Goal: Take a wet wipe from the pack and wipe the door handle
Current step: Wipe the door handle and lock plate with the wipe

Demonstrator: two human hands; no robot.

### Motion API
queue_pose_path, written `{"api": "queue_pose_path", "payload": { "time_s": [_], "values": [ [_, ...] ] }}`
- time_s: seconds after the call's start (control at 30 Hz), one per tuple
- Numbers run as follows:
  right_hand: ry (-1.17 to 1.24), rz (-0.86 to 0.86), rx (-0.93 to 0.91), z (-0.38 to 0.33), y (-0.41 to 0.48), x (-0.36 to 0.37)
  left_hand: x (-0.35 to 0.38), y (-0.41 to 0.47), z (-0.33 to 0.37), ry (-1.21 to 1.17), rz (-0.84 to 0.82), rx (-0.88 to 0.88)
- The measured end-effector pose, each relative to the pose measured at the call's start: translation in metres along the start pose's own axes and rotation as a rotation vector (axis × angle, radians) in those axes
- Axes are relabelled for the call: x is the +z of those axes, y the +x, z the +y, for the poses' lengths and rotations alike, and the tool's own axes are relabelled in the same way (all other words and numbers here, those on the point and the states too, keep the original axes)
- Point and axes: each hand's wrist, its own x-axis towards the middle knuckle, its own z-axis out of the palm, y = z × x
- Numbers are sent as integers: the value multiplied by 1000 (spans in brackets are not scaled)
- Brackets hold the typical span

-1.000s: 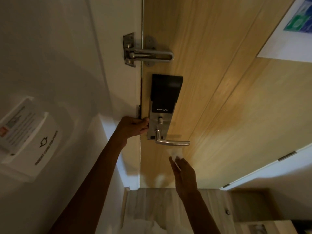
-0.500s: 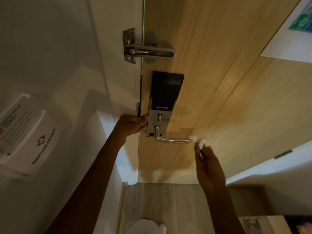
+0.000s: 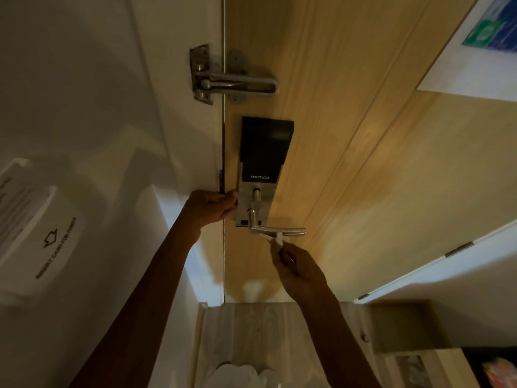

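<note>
A silver lever door handle (image 3: 291,230) juts to the right from a smart lock plate (image 3: 258,191) on the wooden door (image 3: 363,163). My right hand (image 3: 296,268) pinches a small bunched white wet wipe (image 3: 273,238) and holds it against the underside of the lever, near its middle. My left hand (image 3: 211,207) grips the door's edge beside the lock plate, fingers curled round it. The wipe pack is not in view.
A metal swing-bar door guard (image 3: 232,84) sits above the lock. A key-card power holder (image 3: 42,233) hangs on the left wall. A notice (image 3: 481,51) is stuck on the door at upper right. Pale wood floor (image 3: 268,331) lies below.
My right hand swept the wipe from under the lever out to its right tip, then back left beneath the lever's middle. My left hand stayed on the door edge.
</note>
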Motion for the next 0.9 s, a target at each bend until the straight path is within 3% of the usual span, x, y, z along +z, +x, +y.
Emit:
{"api": "queue_pose_path", "payload": {
  "time_s": [0.13, 0.23, 0.43, 0.53, 0.6, 0.73, 0.9],
  "values": [
    [16, -52, -43, -26, -12, -1, 1, -3, 3, -26, 0, 28],
    [31, -146, -216, -56, -22, 6, 3, -4, 4, -34, -2, 50],
    [-997, 166, -1199, -38, -20, -16, 0, -2, 1, -19, 10, 53],
    [-1385, -31, -1576, -17, -3, -16, 0, 0, -1, -23, -3, 36],
    [-1537, -105, -1628, -6, 5, -4, 2, 0, 0, -70, 9, 29],
    [-1870, -13, -1576, 16, 20, -4, 2, 0, 0, -103, 0, 6],
    [-1788, 295, -1537, -32, 16, -38, 4, 0, 0, -92, 5, 30]
  ]
}}
